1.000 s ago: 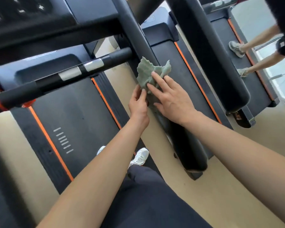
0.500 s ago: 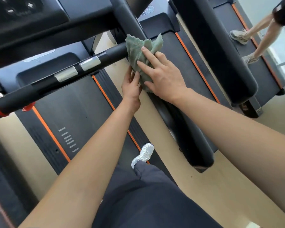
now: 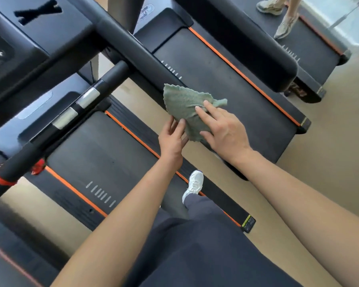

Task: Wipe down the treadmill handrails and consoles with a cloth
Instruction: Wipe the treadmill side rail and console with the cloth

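Tan floor lies between black treadmills. Our right hand presses the green cloth on the handrail, fingers flat; our left hand touches its edge, fingers straight.

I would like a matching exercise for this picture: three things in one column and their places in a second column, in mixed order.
1. crumpled green cloth
2. white lace-up sneaker
3. two silver metal plates

A. on the black crossbar
B. under the fingers of the right hand
C. on the edge of the treadmill deck, by an orange stripe

Pairs: 1-B, 2-C, 3-A.
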A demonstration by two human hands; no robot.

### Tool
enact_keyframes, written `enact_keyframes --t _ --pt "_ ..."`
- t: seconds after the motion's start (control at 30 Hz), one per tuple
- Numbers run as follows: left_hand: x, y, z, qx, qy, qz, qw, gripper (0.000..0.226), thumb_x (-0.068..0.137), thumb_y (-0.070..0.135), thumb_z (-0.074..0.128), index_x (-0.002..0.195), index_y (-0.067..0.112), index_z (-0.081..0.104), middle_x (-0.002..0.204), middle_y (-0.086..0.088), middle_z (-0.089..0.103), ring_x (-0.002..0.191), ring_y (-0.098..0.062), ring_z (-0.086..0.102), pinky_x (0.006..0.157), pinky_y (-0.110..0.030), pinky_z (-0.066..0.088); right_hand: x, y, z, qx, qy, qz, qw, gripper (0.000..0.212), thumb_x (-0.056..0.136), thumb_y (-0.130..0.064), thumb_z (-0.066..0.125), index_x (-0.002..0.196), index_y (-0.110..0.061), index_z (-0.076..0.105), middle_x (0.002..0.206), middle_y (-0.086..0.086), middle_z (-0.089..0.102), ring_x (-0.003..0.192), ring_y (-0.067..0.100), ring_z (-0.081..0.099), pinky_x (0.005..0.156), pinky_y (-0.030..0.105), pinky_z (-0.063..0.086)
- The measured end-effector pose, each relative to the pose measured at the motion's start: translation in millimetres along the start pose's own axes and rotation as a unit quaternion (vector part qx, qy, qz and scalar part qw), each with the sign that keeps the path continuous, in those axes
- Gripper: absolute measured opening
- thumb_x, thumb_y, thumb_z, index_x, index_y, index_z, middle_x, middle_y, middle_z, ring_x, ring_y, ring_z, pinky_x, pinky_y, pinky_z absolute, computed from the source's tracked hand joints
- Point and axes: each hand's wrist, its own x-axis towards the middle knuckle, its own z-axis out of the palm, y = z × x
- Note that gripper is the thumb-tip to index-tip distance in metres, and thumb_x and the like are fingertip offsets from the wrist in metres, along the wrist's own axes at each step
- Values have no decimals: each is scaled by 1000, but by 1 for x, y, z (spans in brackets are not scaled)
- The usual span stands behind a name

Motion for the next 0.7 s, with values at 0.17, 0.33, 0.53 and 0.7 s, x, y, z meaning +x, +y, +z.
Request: enact_keyframes --t 0.17,0.33,0.53,0.7 --pt "-19 -10 5 58 30 -43 997 36 91 27 78 120 13 61 126 -12 69 109 -28 72 94 -42 59 -55 8 1 11 55 92 994 72 69 -15 89 136 -11 63 136 14 63 109 35 66 92 45 53" --pt "-32 -22 15 132 40 -64 988 28 89 28 80 104 7 67 105 -14 72 98 -25 74 80 -26 61 -103 19 2 39 130 190 972 46 71 -5 83 116 -12 75 119 9 73 97 34 67 83 41 54" --pt "-50 -42 24 204 -12 -75 976 23 93 20 75 104 2 66 84 -8 67 78 -18 67 74 -22 60 -137 15 -1 91 197 303 928 25 78 -2 74 100 -11 80 107 5 77 95 28 68 87 31 52" --pt "-63 -71 26 264 -23 -144 953 18 96 15 70 84 10 58 74 -8 58 61 -12 58 60 -22 53 -171 -1 -1 153 217 416 870 25 80 1 73 101 -11 79 113 3 75 101 20 69 93 28 51"
